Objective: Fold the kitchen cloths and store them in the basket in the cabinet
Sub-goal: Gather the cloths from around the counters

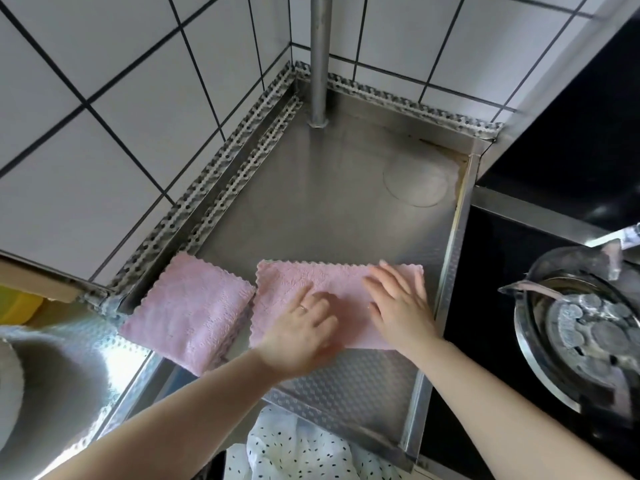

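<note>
A pink kitchen cloth (294, 278), folded into a long rectangle, lies flat on the steel counter (329, 202) near its front edge. My left hand (301, 330) presses palm-down on its left half, fingers spread. My right hand (398, 306) lies flat on its right half, fingers apart. To the left sits a stack of folded pink cloths (190, 313), square, touching the flat cloth's left edge. No basket or cabinet is in view.
Tiled walls meet behind a vertical metal pipe (320, 60) at the counter's back corner. A steel sink (69, 368) lies at the lower left. A black hob (491, 271) with a metal pot (581, 334) sits to the right. Spotted white fabric (294, 448) is below the counter's edge.
</note>
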`<state>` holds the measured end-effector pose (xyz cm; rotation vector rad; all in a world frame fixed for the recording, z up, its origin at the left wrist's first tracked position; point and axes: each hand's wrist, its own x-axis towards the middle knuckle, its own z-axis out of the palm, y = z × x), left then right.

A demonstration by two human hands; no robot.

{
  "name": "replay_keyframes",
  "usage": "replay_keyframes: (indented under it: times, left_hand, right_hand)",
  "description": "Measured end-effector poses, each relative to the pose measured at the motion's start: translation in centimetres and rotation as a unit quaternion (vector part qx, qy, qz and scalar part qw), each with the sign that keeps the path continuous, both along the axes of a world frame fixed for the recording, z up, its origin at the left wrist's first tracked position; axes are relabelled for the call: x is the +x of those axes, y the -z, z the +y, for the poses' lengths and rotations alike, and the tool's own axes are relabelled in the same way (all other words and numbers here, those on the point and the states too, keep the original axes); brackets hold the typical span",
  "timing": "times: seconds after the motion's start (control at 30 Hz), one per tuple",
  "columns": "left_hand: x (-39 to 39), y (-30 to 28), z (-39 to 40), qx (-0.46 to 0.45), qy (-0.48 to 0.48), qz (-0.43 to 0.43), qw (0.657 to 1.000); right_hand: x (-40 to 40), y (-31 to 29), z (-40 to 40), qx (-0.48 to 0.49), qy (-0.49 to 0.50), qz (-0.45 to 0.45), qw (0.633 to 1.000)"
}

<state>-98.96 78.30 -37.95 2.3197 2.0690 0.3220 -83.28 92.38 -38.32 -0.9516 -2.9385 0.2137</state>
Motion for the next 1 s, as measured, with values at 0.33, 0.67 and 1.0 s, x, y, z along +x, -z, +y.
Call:
replay_keyframes:
  times: [0.33,0.67,1.0]
  left_hand:
    - [1.9,-1.7,1.1,-0.07,0.02,0.022,0.997]
    - [-3.0,-2.7,0.3,-0.071,0.039,0.072,0.994]
    - [-4.4,-1.4,-2.1,0.005,0.155,0.057,0.986]
  right_hand:
    - [-3.4,-1.6,2.0,-0.013,-0.157,-0.134,0.978]
    - [0.1,-3.3,1.1,0.106,-0.121,-0.08,0.984]
    - [5.0,-2.5,-1.7,-0.011,-0.163,-0.071,0.984]
